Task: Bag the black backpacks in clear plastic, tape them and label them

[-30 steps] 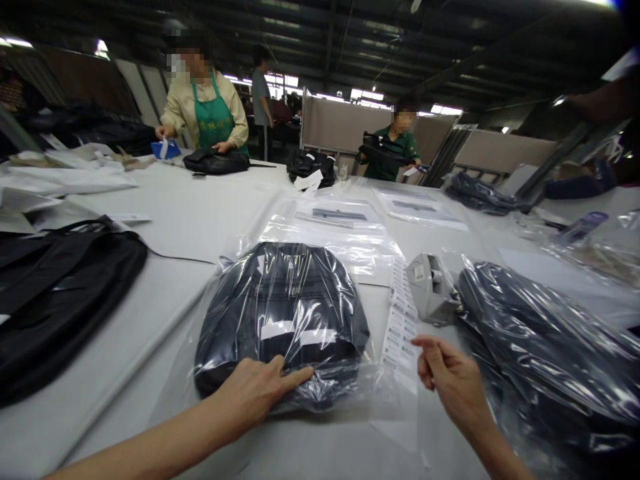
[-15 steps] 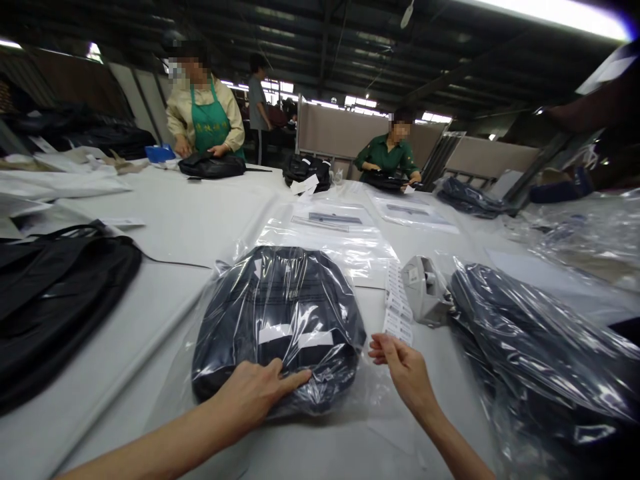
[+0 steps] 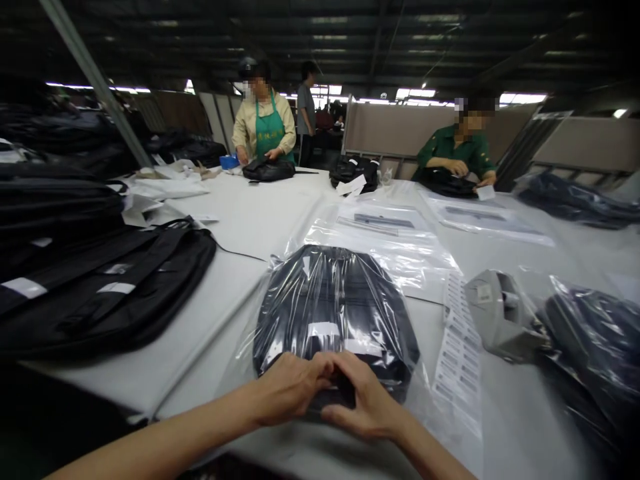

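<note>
In front of me a dark backpack (image 3: 345, 293) lies flat inside a clear plastic bag (image 3: 240, 360), with white tags showing through the film. My left hand (image 3: 287, 393) is closed at the near edge, its curled fingers on the plastic bag. My right hand (image 3: 367, 400) meets it there: its fingertips touch the left fingers, while the thumb stands apart, leaving a gap through which the dark backpack shows. Any small piece between the fingertips is hidden. Right of the backpack lies a strip of printed labels (image 3: 457, 360), beside a grey tape dispenser (image 3: 500, 313).
Black backpacks (image 3: 145, 287) are piled at the left. Bagged goods (image 3: 595, 333) lie at the right. Beyond the backpack are flat clear bags (image 3: 385, 247). Across the table, a person in a green apron (image 3: 270, 130) and another in a green shirt (image 3: 460, 153) handle black bags.
My right hand has come left from beside the label strip to meet my left hand at the bag's near edge. The view has turned left, showing more of the black backpacks.
</note>
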Demonstrator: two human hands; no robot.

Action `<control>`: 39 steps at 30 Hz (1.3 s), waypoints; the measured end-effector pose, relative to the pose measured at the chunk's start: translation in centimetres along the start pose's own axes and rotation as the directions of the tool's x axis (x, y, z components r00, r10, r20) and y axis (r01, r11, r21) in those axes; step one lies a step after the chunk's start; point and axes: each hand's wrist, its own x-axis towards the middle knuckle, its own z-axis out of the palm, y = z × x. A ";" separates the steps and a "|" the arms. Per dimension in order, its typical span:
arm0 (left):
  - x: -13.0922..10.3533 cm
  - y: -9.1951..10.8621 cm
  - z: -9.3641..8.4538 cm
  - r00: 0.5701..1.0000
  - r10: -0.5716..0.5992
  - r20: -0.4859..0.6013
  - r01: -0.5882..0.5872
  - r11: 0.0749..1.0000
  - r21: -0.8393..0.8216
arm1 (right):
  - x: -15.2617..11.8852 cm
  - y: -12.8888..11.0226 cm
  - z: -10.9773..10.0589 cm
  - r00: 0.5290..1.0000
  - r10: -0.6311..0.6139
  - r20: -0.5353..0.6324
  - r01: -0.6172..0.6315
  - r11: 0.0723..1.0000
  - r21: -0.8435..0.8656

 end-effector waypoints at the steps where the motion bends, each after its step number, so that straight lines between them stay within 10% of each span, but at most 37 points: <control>1: 0.0 0.2 -0.2 1.000 0.009 0.001 -0.008 1.000 -0.024 | -0.1 0.1 0.0 1.000 -0.013 0.012 0.013 0.998 -0.063; 5: -1.7 -0.2 -3.8 1.000 -0.005 0.008 0.007 0.968 -0.253 | -0.1 0.2 0.4 0.998 -0.049 -0.048 0.044 0.995 -0.090; 9: -9.0 -3.7 -7.4 0.985 -0.097 -0.143 0.065 0.974 -0.215 | -0.2 0.4 0.6 0.997 -0.053 -0.058 0.048 0.995 -0.084; 15: -18.7 -8.0 -2.2 0.994 -0.107 -0.016 0.106 0.937 0.332 | -0.1 0.1 0.5 0.994 -0.059 -0.090 0.053 0.996 -0.076; 19: -16.9 -7.1 0.5 0.967 0.066 -0.245 0.017 0.946 0.322 | -0.1 0.1 0.7 0.996 -0.051 -0.079 0.046 0.997 -0.066; 22: -14.4 -5.4 0.0 0.902 0.058 -0.428 -0.096 0.993 -0.068 | -0.2 0.3 0.6 0.995 -0.009 -0.098 0.004 0.999 -0.052; 24: -13.5 -4.7 -0.4 0.795 -0.309 -0.522 0.009 0.866 -0.500 | -0.3 0.4 0.5 0.989 0.063 -0.137 -0.069 0.997 -0.040; 27: -12.7 -5.1 0.3 0.394 -0.845 -0.362 0.060 0.416 -0.907 | -0.2 0.4 0.6 0.971 0.185 -0.152 -0.193 0.980 -0.045; 29: -12.1 -6.3 1.5 0.230 -0.940 -0.250 0.009 0.259 -0.966 | 0.2 0.3 0.8 0.963 0.236 -0.132 -0.244 0.968 -0.051; 31: -11.4 -7.6 2.4 0.194 -0.961 -0.199 0.020 0.207 -0.978 | 0.7 0.1 1.0 0.954 0.274 -0.123 -0.282 0.958 -0.049; 35: -11.9 -9.2 2.0 0.273 -0.953 -0.129 0.197 0.187 -0.962 | 1.4 0.0 1.3 0.932 0.337 -0.137 -0.345 0.937 -0.046; 38: -13.9 -7.6 0.8 0.098 -0.894 -0.438 0.383 0.440 -0.812 | 1.7 0.1 1.3 0.924 0.350 -0.154 -0.362 0.931 -0.055; 39: -14.2 -6.4 0.6 0.109 -0.806 -0.582 0.452 0.562 -0.693 | 1.7 0.0 1.3 0.925 0.347 -0.157 -0.359 0.931 -0.058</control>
